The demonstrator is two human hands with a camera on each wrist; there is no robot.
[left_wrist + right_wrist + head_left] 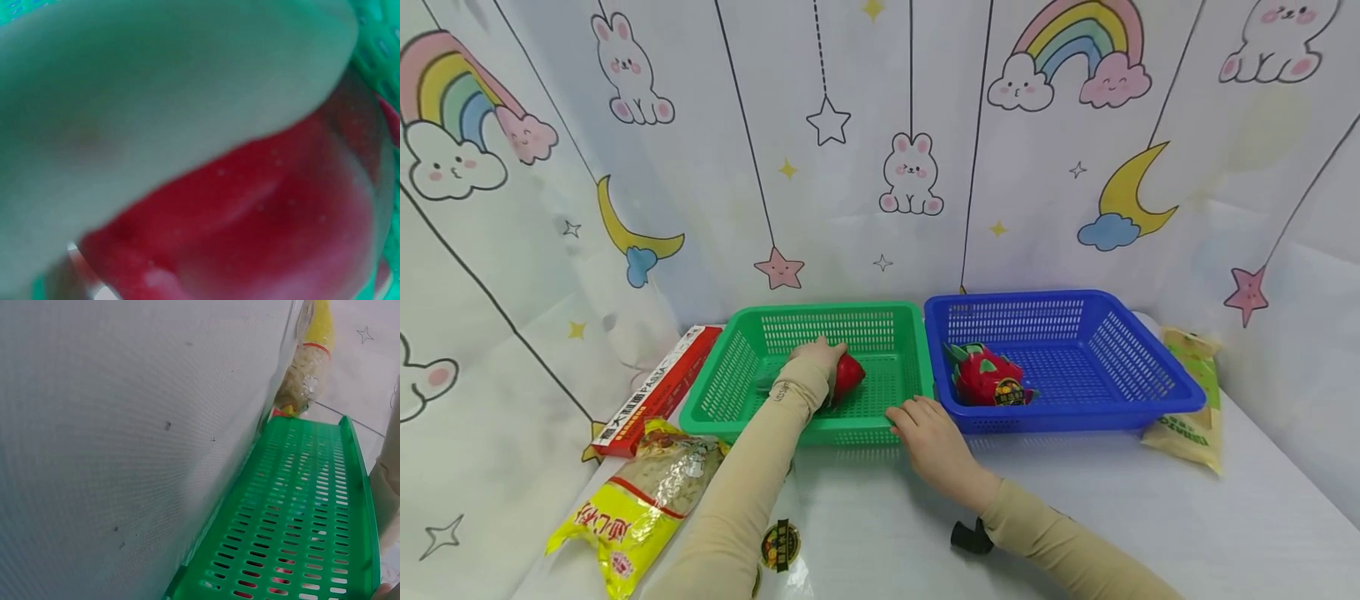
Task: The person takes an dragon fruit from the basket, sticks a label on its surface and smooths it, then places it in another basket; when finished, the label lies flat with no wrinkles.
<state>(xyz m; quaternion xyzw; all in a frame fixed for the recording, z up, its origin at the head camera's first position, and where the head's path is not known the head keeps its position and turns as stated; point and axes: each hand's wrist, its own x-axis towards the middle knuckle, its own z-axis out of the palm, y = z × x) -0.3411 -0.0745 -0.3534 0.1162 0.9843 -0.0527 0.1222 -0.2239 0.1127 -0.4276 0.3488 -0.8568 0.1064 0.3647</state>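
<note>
My left hand (818, 357) reaches into the green basket (859, 423), its fingers round the upper left of a shiny red fruit (850, 377). Close up in the left wrist view, the speckled red fruit (275, 219) lies right against the hand; its exact kind is unclear. At the near right corner of that basket, my right hand (936, 446) grips the rim with its fingertips. A pink dragon fruit (988, 379) with green scales lies in the left part of the blue basket (1075, 414).
On the left lie a red pasta box (658, 392) and a yellow bag of macaroni (651, 500). Beyond the blue basket is a green and beige bag (1187, 429). A round dark sticker (781, 546) shows near the left forearm. A patterned curtain (850, 208) stands behind.
</note>
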